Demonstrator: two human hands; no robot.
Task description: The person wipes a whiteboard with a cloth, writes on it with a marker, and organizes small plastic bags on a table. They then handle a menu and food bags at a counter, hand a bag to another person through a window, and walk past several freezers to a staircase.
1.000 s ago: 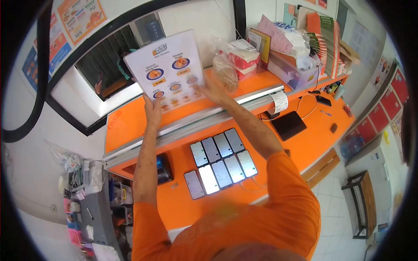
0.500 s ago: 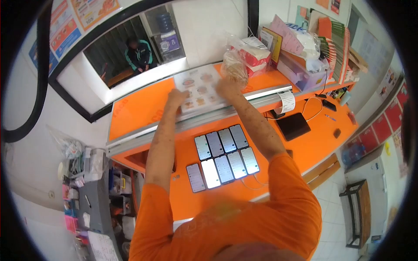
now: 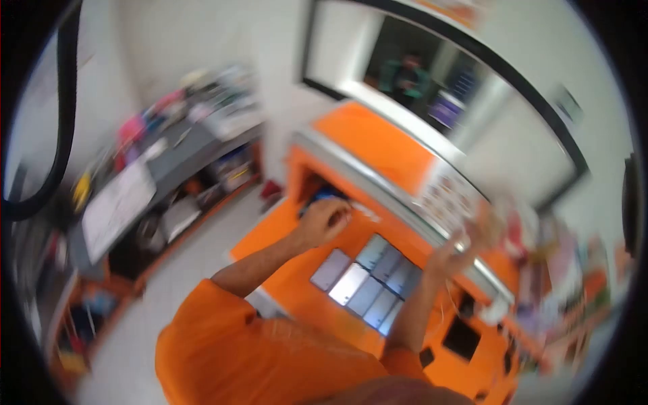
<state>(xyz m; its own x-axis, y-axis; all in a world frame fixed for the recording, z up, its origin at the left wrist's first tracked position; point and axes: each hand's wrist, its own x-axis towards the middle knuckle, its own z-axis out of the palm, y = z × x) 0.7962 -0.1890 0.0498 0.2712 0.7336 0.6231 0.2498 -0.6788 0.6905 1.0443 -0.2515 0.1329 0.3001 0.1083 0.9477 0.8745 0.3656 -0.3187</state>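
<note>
Shows white walls (image 3: 202,40) and a pale floor (image 3: 196,263), all smeared by motion blur. Sets a black-framed window (image 3: 466,84) above a raised orange counter (image 3: 378,145), with bright light along the sill and a person (image 3: 405,71) dimly seen beyond the glass. Holds a cluttered grey shelf unit (image 3: 172,158) by the left wall, contents too blurred to tell.

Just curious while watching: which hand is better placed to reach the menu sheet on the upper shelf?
Right, probably. The right hand is up near the shelf edge, close to the menu sheet; the left hand sits farther off over the lower counter. Blur hides finer detail.
</note>
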